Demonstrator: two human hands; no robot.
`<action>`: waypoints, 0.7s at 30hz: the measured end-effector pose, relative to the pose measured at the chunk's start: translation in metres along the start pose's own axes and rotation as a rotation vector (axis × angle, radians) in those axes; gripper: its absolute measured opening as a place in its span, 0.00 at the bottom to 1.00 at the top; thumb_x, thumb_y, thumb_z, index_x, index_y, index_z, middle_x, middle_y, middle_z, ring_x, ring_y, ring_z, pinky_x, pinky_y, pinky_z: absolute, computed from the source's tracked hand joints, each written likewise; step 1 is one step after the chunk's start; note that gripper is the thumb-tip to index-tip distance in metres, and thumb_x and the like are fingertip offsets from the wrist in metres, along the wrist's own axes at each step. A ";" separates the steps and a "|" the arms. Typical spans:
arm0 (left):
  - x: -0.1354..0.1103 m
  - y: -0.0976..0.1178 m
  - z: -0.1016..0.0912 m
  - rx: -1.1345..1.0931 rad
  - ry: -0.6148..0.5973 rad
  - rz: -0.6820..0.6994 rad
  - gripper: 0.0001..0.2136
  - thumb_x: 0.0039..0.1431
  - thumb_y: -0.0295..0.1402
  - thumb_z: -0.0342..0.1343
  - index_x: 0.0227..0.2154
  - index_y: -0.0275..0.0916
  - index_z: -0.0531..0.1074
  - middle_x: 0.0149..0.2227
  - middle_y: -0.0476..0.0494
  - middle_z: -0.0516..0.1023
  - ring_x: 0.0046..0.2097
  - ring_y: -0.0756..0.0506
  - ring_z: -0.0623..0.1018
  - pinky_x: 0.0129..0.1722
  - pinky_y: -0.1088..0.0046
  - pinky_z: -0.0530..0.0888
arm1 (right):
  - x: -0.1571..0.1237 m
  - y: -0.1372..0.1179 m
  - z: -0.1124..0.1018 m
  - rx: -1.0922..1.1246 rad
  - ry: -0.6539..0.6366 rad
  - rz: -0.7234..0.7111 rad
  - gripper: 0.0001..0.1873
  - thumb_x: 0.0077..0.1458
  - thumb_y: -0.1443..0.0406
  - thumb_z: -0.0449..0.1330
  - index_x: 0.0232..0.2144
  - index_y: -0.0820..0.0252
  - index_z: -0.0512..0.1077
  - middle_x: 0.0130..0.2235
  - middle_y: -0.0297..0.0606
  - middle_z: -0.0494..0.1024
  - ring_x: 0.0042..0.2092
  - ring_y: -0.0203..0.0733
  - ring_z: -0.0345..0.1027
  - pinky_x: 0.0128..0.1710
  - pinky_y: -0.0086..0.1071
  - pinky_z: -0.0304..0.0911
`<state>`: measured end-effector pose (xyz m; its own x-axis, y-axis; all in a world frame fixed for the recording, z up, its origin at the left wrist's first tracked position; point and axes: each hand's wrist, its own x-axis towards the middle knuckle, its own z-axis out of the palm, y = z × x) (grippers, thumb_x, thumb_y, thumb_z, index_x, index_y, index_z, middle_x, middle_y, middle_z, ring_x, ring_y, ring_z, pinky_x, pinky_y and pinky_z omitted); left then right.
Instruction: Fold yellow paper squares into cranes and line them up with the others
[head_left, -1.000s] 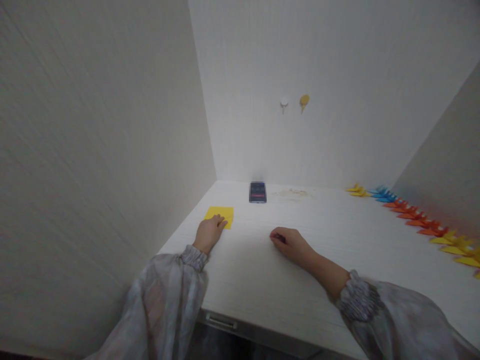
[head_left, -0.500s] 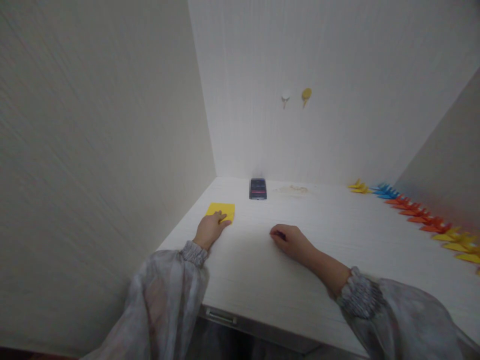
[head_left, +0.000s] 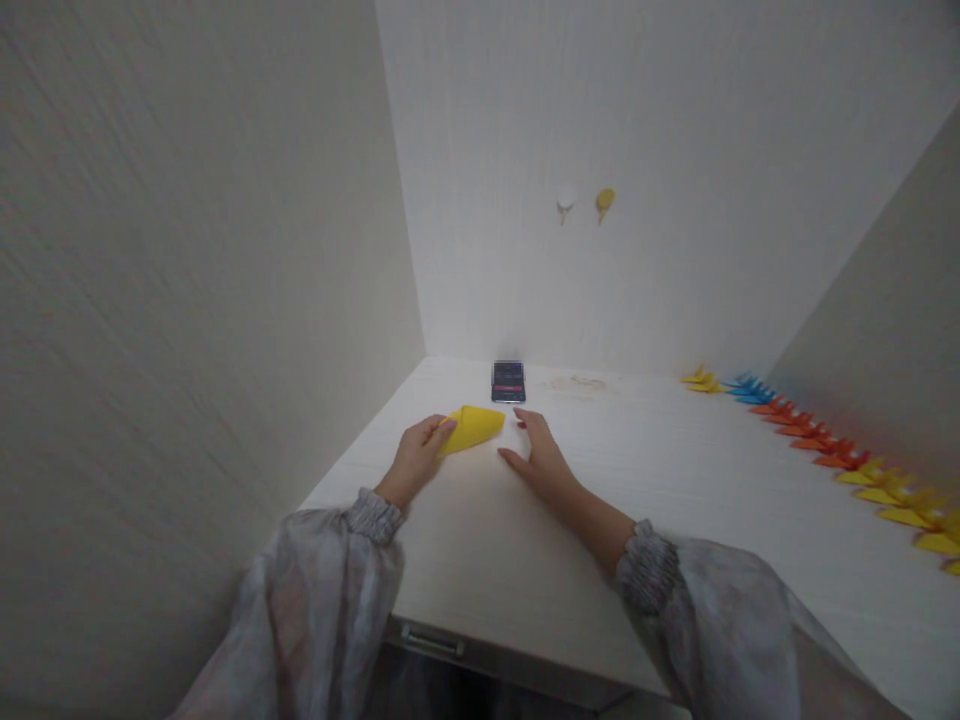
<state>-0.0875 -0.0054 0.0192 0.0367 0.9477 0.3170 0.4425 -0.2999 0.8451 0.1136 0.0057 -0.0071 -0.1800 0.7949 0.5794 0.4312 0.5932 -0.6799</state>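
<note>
A sheet of yellow paper (head_left: 477,428) is pinched at its left end between the thumb and fingers of my left hand (head_left: 417,450). It is tilted off the desk and looks bent or folded over, with its narrow end pointing right. Just right of that end is my right hand (head_left: 541,455), thumb and fingers spread apart with nothing between them. A small gap separates it from the paper.
A phone (head_left: 508,382) lies on the white desk (head_left: 480,560) near the back wall. Several folded paper cranes (head_left: 806,430), in yellow, blue, orange and red, line the right side. Two hooks, one white (head_left: 565,200) and one yellow (head_left: 604,200), are on the wall.
My left hand has lifted the yellow paper, which lay flat under it, and now grips its left end. My right hand has moved left toward the paper and its fingers have opened.
</note>
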 end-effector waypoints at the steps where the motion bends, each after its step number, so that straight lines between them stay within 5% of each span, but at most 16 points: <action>1: -0.001 0.004 0.001 -0.113 -0.056 -0.025 0.19 0.53 0.46 0.44 0.31 0.35 0.69 0.27 0.47 0.73 0.29 0.49 0.71 0.28 0.76 0.66 | 0.002 -0.002 0.004 0.079 0.003 0.055 0.34 0.39 0.64 0.61 0.50 0.63 0.57 0.50 0.50 0.62 0.48 0.47 0.60 0.48 0.42 0.56; 7: -0.004 0.016 0.004 -0.548 -0.238 -0.120 0.19 0.48 0.45 0.52 0.37 0.35 0.67 0.31 0.45 0.75 0.29 0.49 0.73 0.30 0.74 0.69 | 0.001 -0.018 0.007 0.701 -0.244 0.365 0.16 0.46 0.56 0.56 0.34 0.61 0.70 0.33 0.39 0.76 0.34 0.43 0.70 0.38 0.38 0.64; 10: -0.002 0.013 0.005 -0.628 -0.198 -0.125 0.23 0.40 0.42 0.60 0.39 0.35 0.65 0.34 0.44 0.75 0.30 0.48 0.74 0.32 0.71 0.70 | 0.000 -0.020 0.001 0.731 -0.151 0.453 0.16 0.40 0.55 0.61 0.29 0.62 0.71 0.29 0.38 0.76 0.32 0.43 0.70 0.36 0.37 0.65; 13: 0.002 0.006 0.006 -0.593 -0.090 -0.197 0.19 0.36 0.38 0.63 0.30 0.33 0.66 0.28 0.46 0.75 0.27 0.50 0.73 0.29 0.73 0.70 | 0.000 -0.017 -0.002 0.723 -0.091 0.505 0.15 0.37 0.56 0.63 0.25 0.63 0.72 0.26 0.37 0.76 0.30 0.42 0.69 0.34 0.34 0.64; 21: 0.004 -0.006 0.007 -0.513 -0.064 -0.338 0.15 0.36 0.40 0.61 0.22 0.33 0.68 0.21 0.47 0.73 0.23 0.50 0.72 0.24 0.75 0.68 | -0.004 -0.014 -0.007 0.823 -0.195 0.605 0.12 0.39 0.58 0.62 0.21 0.62 0.74 0.26 0.38 0.77 0.28 0.40 0.70 0.34 0.33 0.64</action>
<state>-0.0842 0.0008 0.0120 0.0301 0.9994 -0.0172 -0.0478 0.0186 0.9987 0.1142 -0.0065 0.0037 -0.3060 0.9520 0.0062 -0.2262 -0.0664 -0.9718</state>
